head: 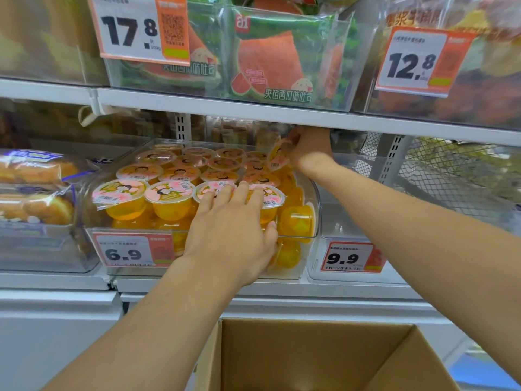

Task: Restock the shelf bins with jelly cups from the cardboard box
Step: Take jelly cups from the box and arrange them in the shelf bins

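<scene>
Right grip: the right hand (308,149) is pinching one tilted jelly cup (279,156) at the back right of the bin, just under the upper shelf (282,108).
Left grip: the left hand (234,224) is lying with fingers straight, pressing the front-row lids and holding nothing.
Key relation: the open gap is lying just below and left of the right grip; the cup's lid is facing left, so it is needing to tip flat going down. The right hand is nearer.
Bin: the clear shelf bin (315,193) is looking nearly full.
Counts: one held cup; roughly fifteen lids showing on top, more beneath, uncountable.
Cardboard box: the cardboard box (310,354) is sitting below both grips; no cups are showing inside.
Tags: the 6.9 price tag (132,251) is hanging under the left grip.
</scene>
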